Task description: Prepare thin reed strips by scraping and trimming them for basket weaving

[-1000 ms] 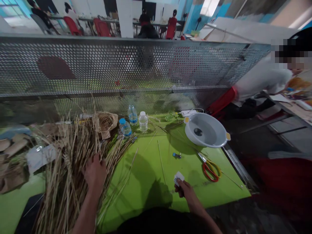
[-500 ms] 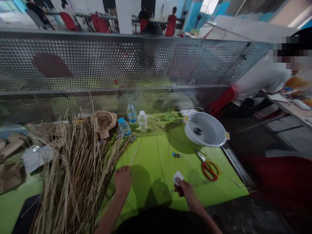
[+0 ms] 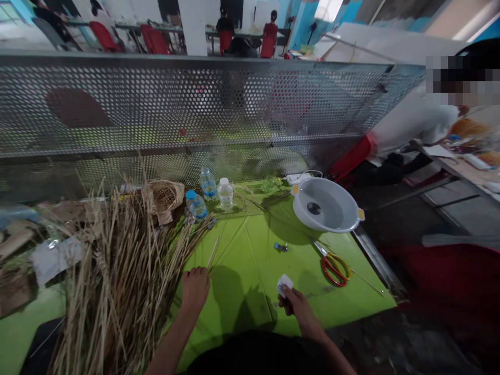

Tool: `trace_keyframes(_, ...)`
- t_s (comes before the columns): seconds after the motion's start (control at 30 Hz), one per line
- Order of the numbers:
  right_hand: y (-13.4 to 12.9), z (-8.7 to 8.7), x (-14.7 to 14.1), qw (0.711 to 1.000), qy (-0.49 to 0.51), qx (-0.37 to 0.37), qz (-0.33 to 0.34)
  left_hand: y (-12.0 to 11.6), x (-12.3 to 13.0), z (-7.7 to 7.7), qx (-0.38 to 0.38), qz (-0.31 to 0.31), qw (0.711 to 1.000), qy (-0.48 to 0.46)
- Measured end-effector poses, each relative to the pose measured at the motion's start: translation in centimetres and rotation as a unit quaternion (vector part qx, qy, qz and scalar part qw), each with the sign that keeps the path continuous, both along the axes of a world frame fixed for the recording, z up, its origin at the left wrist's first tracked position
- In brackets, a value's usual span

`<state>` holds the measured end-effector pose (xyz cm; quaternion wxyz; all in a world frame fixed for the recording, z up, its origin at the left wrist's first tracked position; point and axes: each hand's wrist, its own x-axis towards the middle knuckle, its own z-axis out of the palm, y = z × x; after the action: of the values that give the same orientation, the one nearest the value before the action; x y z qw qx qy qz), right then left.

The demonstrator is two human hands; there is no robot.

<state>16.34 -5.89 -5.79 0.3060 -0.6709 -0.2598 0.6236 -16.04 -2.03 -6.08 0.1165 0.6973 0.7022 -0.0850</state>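
My left hand [image 3: 196, 285] is closed beside the bundle of dry straw stalks [image 3: 121, 265]. A thin pale straw strip [image 3: 213, 251] sticks out from its fingers, angled up and to the right. My right hand [image 3: 294, 303] pinches a small white squarish piece [image 3: 285, 284] between thumb and fingers; I cannot make out what kind of piece it is. Between the hands, a single long straw [image 3: 258, 271] lies on the green tabletop [image 3: 234, 245]. Just beyond the right hand is a small blue-and-metal item [image 3: 280, 247]. Scissors [image 3: 334, 266] with red and yellow handles lie to its right.
A grey basin [image 3: 328, 205] holding water stands at the back right. Plastic bottles [image 3: 225, 194] and a woven basket [image 3: 162, 197] sit toward the back. A perforated metal screen [image 3: 195, 104] borders the table. Another person [image 3: 414, 117] is at the right.
The straw strip at my left hand shows shorter, its far tip nearer the hand. My right hand keeps the white piece in nearly the same place. The whole view has shifted slightly.
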Motion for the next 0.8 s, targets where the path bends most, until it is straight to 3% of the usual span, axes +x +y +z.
trace_keyframes(0.23,0.0,0.3,-0.1,1.0,0.0,-0.004,-0.002,-0.3,0.1,0.7,0.016,0.016,1.0,-0.001)
trace_keyframes(0.5,0.2,0.2,-0.3,1.0,-0.008,-0.012,-0.001,-0.6,-0.6,1.4,0.128,0.016,0.988,-0.089)
trace_keyframes(0.67,0.2,0.2,-0.5,1.0,-0.007,-0.005,0.005,-0.3,-0.9,0.9,0.091,0.062,0.978,-0.176)
trace_keyframes(0.8,-0.1,-0.1,-0.4,1.0,-0.005,-0.007,0.003,0.1,-0.5,0.6,0.046,0.069,0.99,-0.116)
